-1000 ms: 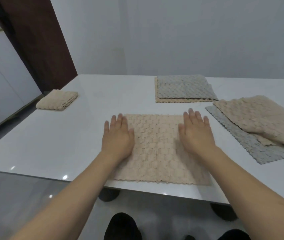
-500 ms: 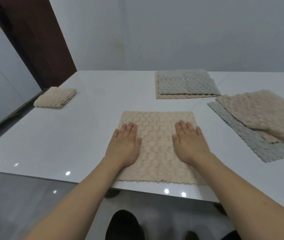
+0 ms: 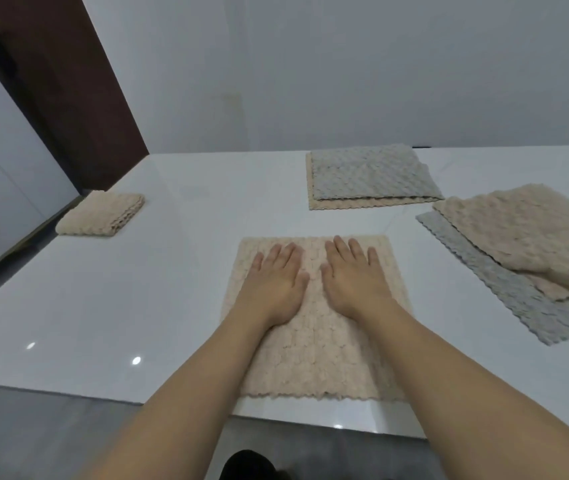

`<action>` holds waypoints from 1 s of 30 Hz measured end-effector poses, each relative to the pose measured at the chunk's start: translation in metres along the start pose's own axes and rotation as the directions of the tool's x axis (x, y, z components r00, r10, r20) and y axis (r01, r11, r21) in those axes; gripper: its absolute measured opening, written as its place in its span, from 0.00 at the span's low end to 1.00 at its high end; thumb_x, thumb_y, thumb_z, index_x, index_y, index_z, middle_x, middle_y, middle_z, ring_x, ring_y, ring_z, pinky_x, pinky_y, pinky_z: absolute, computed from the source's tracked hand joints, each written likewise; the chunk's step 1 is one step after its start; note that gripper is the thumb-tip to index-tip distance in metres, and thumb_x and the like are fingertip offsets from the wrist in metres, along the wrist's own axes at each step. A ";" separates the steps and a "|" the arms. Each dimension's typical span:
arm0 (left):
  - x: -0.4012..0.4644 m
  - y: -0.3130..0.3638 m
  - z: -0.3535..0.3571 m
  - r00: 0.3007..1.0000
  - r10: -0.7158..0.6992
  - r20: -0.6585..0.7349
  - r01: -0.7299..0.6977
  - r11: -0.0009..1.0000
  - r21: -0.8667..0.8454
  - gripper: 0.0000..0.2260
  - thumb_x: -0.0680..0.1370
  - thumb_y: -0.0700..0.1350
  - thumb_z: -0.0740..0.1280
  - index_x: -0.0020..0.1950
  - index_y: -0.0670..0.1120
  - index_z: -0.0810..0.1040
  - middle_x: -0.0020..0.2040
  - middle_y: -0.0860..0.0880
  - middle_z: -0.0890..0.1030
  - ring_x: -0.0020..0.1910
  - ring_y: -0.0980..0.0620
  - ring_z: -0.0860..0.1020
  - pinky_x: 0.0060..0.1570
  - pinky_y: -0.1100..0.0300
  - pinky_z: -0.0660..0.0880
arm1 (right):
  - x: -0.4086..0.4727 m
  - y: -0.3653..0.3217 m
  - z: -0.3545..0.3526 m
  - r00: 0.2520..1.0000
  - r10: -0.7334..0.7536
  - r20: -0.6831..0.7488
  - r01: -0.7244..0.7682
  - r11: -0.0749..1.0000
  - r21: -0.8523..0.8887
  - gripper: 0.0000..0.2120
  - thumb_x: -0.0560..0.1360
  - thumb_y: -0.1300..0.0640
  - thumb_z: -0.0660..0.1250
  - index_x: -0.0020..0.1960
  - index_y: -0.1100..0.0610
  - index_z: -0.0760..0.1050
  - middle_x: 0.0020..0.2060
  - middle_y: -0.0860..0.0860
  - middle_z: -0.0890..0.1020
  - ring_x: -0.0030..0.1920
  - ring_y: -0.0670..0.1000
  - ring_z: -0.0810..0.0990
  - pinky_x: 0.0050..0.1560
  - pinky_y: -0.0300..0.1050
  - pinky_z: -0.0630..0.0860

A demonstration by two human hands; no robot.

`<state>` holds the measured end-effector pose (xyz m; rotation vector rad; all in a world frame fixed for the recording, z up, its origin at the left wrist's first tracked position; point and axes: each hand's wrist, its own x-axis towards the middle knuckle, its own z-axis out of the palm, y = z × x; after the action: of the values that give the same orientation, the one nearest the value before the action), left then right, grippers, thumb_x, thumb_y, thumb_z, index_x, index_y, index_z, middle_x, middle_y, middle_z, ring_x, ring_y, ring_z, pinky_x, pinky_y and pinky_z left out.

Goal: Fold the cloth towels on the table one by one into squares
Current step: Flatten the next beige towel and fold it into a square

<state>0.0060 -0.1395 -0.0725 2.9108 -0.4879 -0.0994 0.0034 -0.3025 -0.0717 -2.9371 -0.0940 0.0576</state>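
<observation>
Table (image 3: pixel 110 306) spans under both hands. Beige towel (image 3: pixel 314 358) lies flat beneath them, near edge at table's front. Left hand (image 3: pixel 274 285) & right hand (image 3: pixel 354 280) rest palms-down w/ fingers straight, gripping nothing. Towel looks soft, light, limp, prob. non-slip; best pinched at corners to fold.

Head-worn camera looks forward and down, close over the table (image 3: pixel 110 306).
</observation>
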 end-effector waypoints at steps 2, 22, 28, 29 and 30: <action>0.005 -0.005 0.006 1.000 -0.015 -0.016 0.015 1.000 0.023 0.26 0.84 0.55 0.45 0.82 0.49 0.48 0.82 0.51 0.48 0.80 0.51 0.45 0.78 0.48 0.41 | 0.005 0.006 0.005 1.000 0.000 -0.002 0.000 1.000 -0.008 0.27 0.82 0.47 0.41 0.80 0.53 0.45 0.79 0.48 0.46 0.78 0.51 0.42 0.76 0.57 0.39; 0.026 -0.034 -0.033 0.996 -0.046 -0.071 0.048 0.999 0.024 0.27 0.85 0.54 0.44 0.82 0.45 0.45 0.82 0.49 0.47 0.80 0.50 0.45 0.78 0.51 0.39 | 0.025 0.024 -0.026 0.999 -0.013 -0.046 0.011 0.999 -0.047 0.28 0.83 0.49 0.40 0.80 0.59 0.45 0.79 0.53 0.45 0.78 0.52 0.43 0.77 0.53 0.39; 0.052 -0.008 0.004 1.000 -0.021 -0.005 0.021 1.000 0.007 0.25 0.85 0.55 0.45 0.82 0.51 0.48 0.82 0.52 0.48 0.80 0.52 0.44 0.78 0.51 0.42 | 0.041 0.020 0.002 1.000 -0.010 0.000 0.010 1.000 -0.024 0.28 0.82 0.47 0.40 0.80 0.56 0.44 0.79 0.50 0.45 0.78 0.50 0.42 0.77 0.53 0.39; 0.051 -0.010 0.001 1.000 -0.015 0.002 0.015 1.000 0.004 0.25 0.85 0.55 0.45 0.82 0.51 0.48 0.82 0.53 0.48 0.80 0.52 0.45 0.78 0.51 0.42 | 0.040 0.019 0.001 1.000 -0.015 0.007 0.016 1.000 -0.026 0.28 0.82 0.47 0.40 0.80 0.56 0.44 0.79 0.50 0.45 0.78 0.50 0.42 0.77 0.53 0.39; 0.051 -0.012 0.001 1.000 -0.016 -0.009 0.016 1.000 0.014 0.25 0.85 0.55 0.45 0.82 0.51 0.48 0.82 0.53 0.48 0.80 0.52 0.45 0.78 0.51 0.42 | 0.039 0.018 0.001 1.000 -0.021 0.005 0.022 0.999 -0.028 0.28 0.82 0.47 0.41 0.80 0.55 0.44 0.79 0.50 0.45 0.78 0.50 0.42 0.77 0.53 0.39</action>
<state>0.0576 -0.1451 -0.0778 2.9274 -0.4660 -0.0855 0.0437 -0.3174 -0.0773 -2.9638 -0.1282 0.0603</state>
